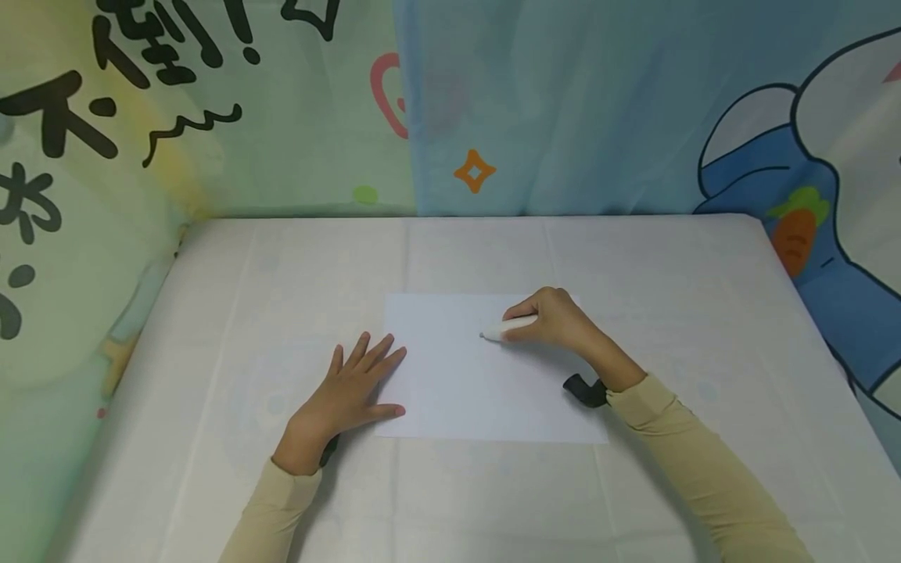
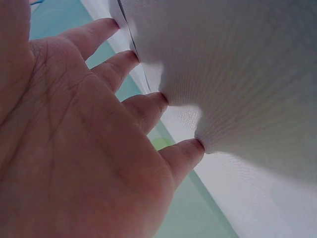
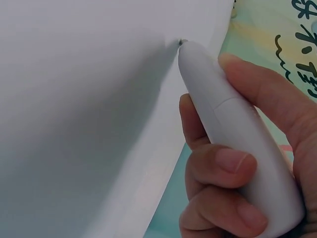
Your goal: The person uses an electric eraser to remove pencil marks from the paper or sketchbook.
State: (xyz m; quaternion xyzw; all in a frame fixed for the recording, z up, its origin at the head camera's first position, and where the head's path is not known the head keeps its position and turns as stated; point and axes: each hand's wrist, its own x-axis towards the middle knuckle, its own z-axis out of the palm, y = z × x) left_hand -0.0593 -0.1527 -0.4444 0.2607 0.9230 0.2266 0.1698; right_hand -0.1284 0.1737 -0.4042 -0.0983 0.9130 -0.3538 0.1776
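Note:
A white sheet of paper (image 1: 450, 391) lies flat on the table. My right hand (image 1: 559, 319) grips a thick white correction pen (image 1: 518, 323) above the sheet's upper right half. The right wrist view shows fingers curled round the correction pen (image 3: 237, 116), its small metal tip at or very near the paper; whether they touch I cannot tell. Spread fingers of my left hand (image 1: 341, 397) rest at the sheet's left edge, the thumb lying over its lower left part. In the left wrist view, the left hand (image 2: 94, 129) presses its fingertips on the white surface.
A white cloth (image 1: 296, 266) with fold creases covers the table. Behind it and on the left hangs a printed curtain (image 1: 563, 109) with cartoon drawings and black characters. A black strap (image 1: 584, 390) shows at the right wrist.

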